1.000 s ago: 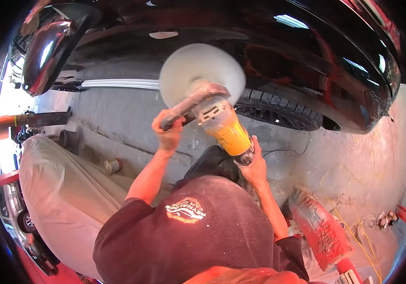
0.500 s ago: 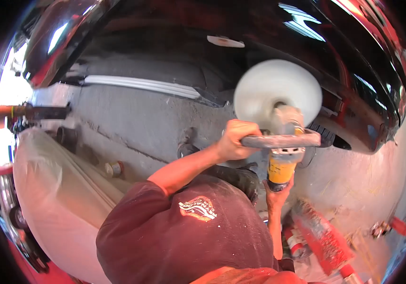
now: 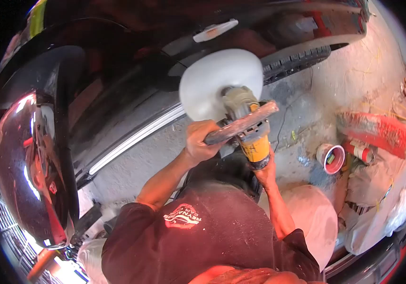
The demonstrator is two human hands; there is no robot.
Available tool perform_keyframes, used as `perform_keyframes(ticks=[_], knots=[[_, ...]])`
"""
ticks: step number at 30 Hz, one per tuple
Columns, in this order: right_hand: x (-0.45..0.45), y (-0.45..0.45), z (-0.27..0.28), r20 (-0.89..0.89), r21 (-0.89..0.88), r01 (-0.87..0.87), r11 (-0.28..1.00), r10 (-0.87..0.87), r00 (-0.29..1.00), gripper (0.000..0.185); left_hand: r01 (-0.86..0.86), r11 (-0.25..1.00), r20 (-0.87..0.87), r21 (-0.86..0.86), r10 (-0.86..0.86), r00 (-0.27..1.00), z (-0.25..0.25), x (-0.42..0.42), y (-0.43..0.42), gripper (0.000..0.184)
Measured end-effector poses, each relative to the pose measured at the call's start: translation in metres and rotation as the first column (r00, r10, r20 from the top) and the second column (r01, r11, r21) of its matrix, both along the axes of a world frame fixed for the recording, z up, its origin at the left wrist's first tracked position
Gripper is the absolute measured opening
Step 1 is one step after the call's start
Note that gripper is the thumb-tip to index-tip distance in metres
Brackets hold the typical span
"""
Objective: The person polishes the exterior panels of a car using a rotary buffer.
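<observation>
A yellow and grey power polisher [image 3: 256,149] with a large white round pad [image 3: 212,78] is in both my hands. My left hand [image 3: 201,140] is closed around the left end of its worn bar handle [image 3: 255,118]. Lower down, my right hand [image 3: 265,171] grips the yellow body near its rear end. The pad, smeared by motion, lies over the side of a glossy black car [image 3: 127,57], just below its door handle [image 3: 215,31]. Whether its whole face touches the paint I cannot tell. My right fingers are partly hidden behind the body.
The car's side mirror [image 3: 37,165] juts out at the left, and a tyre [image 3: 297,65] shows right of the pad. On the floor at the right are a white bucket [image 3: 330,158] and a worn red metal piece [image 3: 375,133]. A cable runs over the concrete.
My view has turned and shifted along the car. The polisher appears further left and tilted, its pad nearer the door handle. Both hands have kept their hold.
</observation>
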State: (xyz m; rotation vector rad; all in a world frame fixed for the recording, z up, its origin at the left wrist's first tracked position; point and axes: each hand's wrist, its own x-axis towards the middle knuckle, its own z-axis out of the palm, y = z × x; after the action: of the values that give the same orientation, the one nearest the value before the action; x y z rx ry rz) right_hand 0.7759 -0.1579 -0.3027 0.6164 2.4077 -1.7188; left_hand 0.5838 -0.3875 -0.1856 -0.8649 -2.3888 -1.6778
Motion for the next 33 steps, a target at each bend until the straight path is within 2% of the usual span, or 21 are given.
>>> perform_keyframes(ticks=[3,9,11,12,18,20,22,29,33], knots=[[0.006,-0.017,-0.013,0.107,-0.074,-0.009,0.997,0.017,0.994,0.112,-0.028,0.997,0.056,-0.068,0.031,0.998,-0.004,0.007,-0.007,0.024],[0.016,-0.037,-0.050,0.055,-0.174,0.021,0.985,-0.011,0.998,0.112,0.036,0.986,0.007,-0.162,-0.035,0.999,-0.003,0.006,0.004,0.022],[0.016,-0.036,-0.056,0.003,-0.198,0.063,0.978,-0.064,0.998,0.111,0.042,0.983,-0.044,-0.177,-0.051,0.998,0.001,-0.005,0.020,0.028],[0.013,-0.036,-0.053,0.005,-0.152,0.063,0.986,-0.063,0.998,0.113,0.051,0.983,-0.060,-0.179,-0.062,0.996,0.006,-0.007,0.023,0.028],[-0.024,-0.048,-0.035,-0.119,-0.198,0.202,0.959,-0.228,0.966,0.110,0.094,0.980,-0.144,-0.174,-0.119,0.982,0.036,-0.042,0.056,0.024],[-0.029,-0.058,-0.035,-0.124,-0.178,0.253,0.951,-0.276,0.953,0.109,0.124,0.975,-0.159,-0.183,-0.153,0.975,0.038,-0.048,0.058,0.022],[-0.027,-0.073,-0.035,-0.098,-0.238,0.271,0.933,-0.300,0.949,0.109,0.146,0.968,-0.156,-0.205,-0.180,0.971,0.036,-0.045,0.049,0.020],[0.015,-0.192,-0.095,0.003,-0.308,0.285,0.907,-0.299,0.954,0.108,0.216,0.934,-0.123,-0.285,-0.260,0.958,-0.006,-0.015,-0.050,0.018],[0.023,-0.217,-0.130,0.028,-0.432,0.298,0.851,-0.318,0.948,0.109,0.240,0.896,-0.033,-0.374,-0.272,0.962,-0.047,-0.003,-0.049,0.019]])
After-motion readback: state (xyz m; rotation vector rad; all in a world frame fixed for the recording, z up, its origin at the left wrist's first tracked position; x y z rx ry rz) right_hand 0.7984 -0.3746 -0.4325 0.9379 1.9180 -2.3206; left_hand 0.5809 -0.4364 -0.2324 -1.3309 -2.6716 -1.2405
